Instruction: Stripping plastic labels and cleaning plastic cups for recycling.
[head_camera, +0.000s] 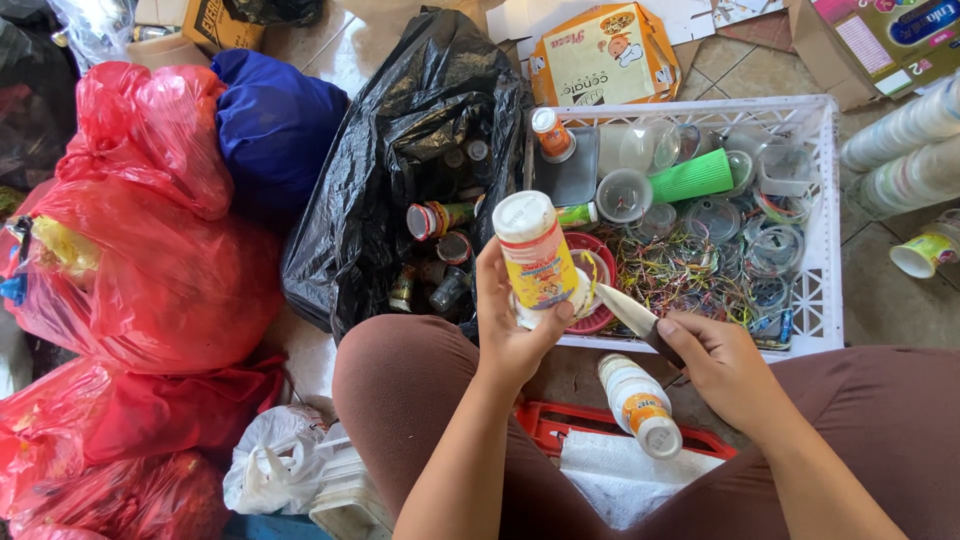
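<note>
A: Left hand (512, 330), fingers clamped round the small white bottle (537, 258), upright over the knee, beside the black bag (400, 150).

B: Right hand (722, 362)?

A: Fingers shut on a knife (632, 312), tip touching the bottle's label. A slip could nick the left thumb; white crate (825, 200) close behind.

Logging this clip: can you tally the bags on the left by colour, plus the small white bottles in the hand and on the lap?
Red bags: 4
Blue bag: 1
Black bag: 1
White bag: 1
White bottles, one in the left hand at, one by the knees: 2
Total: 9
</note>
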